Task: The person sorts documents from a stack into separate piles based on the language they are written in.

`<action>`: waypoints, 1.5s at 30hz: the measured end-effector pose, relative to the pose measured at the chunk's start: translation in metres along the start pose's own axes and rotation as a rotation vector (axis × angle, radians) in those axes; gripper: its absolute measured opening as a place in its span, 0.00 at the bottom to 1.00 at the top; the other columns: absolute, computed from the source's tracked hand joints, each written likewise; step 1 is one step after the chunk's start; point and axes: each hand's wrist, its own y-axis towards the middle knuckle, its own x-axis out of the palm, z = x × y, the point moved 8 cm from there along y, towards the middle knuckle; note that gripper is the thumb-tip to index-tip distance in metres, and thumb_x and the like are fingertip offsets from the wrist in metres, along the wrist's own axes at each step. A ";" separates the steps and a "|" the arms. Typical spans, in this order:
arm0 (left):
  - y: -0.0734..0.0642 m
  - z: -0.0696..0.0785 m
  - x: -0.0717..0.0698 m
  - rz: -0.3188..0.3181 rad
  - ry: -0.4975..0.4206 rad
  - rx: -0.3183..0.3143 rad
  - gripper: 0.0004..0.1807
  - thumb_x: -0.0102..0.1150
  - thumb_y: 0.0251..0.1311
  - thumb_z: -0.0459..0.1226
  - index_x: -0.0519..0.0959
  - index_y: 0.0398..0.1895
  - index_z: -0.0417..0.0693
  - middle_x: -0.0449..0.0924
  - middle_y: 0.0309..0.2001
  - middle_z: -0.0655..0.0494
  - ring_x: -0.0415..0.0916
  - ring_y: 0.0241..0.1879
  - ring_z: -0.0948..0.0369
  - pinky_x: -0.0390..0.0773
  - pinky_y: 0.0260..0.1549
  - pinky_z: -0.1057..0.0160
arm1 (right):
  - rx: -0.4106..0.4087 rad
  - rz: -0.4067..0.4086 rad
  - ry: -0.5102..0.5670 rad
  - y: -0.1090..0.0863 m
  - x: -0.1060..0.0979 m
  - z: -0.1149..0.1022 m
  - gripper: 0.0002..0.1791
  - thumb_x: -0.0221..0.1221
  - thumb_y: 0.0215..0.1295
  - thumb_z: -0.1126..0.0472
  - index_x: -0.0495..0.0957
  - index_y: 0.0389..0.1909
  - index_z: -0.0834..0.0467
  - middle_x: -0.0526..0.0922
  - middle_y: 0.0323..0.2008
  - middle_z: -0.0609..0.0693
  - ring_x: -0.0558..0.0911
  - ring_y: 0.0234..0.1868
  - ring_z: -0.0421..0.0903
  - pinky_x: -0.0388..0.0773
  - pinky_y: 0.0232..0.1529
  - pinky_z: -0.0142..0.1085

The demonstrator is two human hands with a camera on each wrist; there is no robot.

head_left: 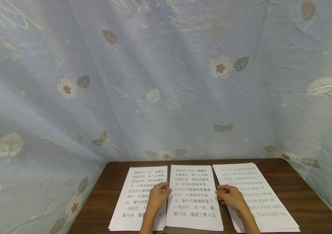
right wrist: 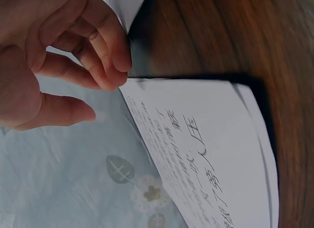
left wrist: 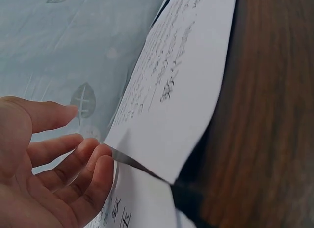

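Observation:
Three stacks of printed paper lie side by side on a dark wooden table. At the left edge of the middle stack (head_left: pixel 193 203), printed with Chinese text, is my left hand (head_left: pixel 159 196). Its forearm crosses the left stack (head_left: pixel 122 208), also in Chinese. My right hand (head_left: pixel 231 197) is by the middle stack's right edge, partly over the English-printed right stack (head_left: pixel 266 203). In the left wrist view, loosely bent fingertips (left wrist: pixel 102 156) meet the middle paper (left wrist: pixel 171 90), thumb apart. The right wrist view shows fingertips (right wrist: pixel 117 75) at the paper's edge (right wrist: pixel 216 134), thumb likewise apart.
The brown wooden table (head_left: pixel 309 188) has its far edge against a pale blue cloth (head_left: pixel 180 130) with leaf and flower prints. This cloth hangs behind and along the sides. Narrow strips of table show between the stacks.

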 end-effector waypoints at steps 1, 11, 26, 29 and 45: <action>0.000 -0.001 0.000 -0.002 0.004 -0.004 0.22 0.67 0.68 0.41 0.85 0.60 0.38 0.89 0.48 0.46 0.88 0.44 0.55 0.89 0.37 0.57 | -0.003 0.002 -0.001 0.000 0.002 0.000 0.23 0.65 0.72 0.60 0.81 0.61 0.71 0.88 0.42 0.57 0.87 0.38 0.46 0.89 0.38 0.39; 0.001 -0.006 0.002 -0.017 0.029 0.010 0.22 0.68 0.67 0.39 0.85 0.59 0.34 0.90 0.43 0.48 0.87 0.41 0.57 0.88 0.36 0.60 | -0.013 -0.009 -0.044 -0.001 0.008 0.001 0.25 0.66 0.71 0.61 0.79 0.62 0.73 0.88 0.43 0.56 0.86 0.37 0.46 0.89 0.37 0.39; 0.002 -0.004 0.008 -0.010 0.113 -0.001 0.22 0.70 0.64 0.38 0.86 0.57 0.32 0.82 0.31 0.57 0.75 0.28 0.63 0.74 0.25 0.70 | -0.059 0.001 -0.196 0.002 0.012 -0.001 0.28 0.67 0.69 0.58 0.80 0.60 0.76 0.88 0.37 0.53 0.85 0.33 0.43 0.88 0.33 0.37; 0.003 -0.004 0.010 -0.011 0.142 -0.006 0.23 0.71 0.63 0.39 0.86 0.57 0.32 0.82 0.31 0.57 0.75 0.28 0.63 0.73 0.25 0.69 | -0.051 0.009 -0.216 0.001 0.012 -0.001 0.26 0.67 0.69 0.58 0.81 0.58 0.75 0.88 0.37 0.53 0.85 0.32 0.44 0.85 0.33 0.36; 0.003 -0.002 0.009 0.011 0.154 0.010 0.20 0.71 0.63 0.38 0.87 0.56 0.36 0.82 0.34 0.56 0.74 0.32 0.62 0.73 0.29 0.67 | -0.081 0.033 -0.270 0.001 0.009 -0.007 0.21 0.69 0.64 0.59 0.86 0.54 0.67 0.88 0.37 0.50 0.83 0.37 0.46 0.77 0.36 0.36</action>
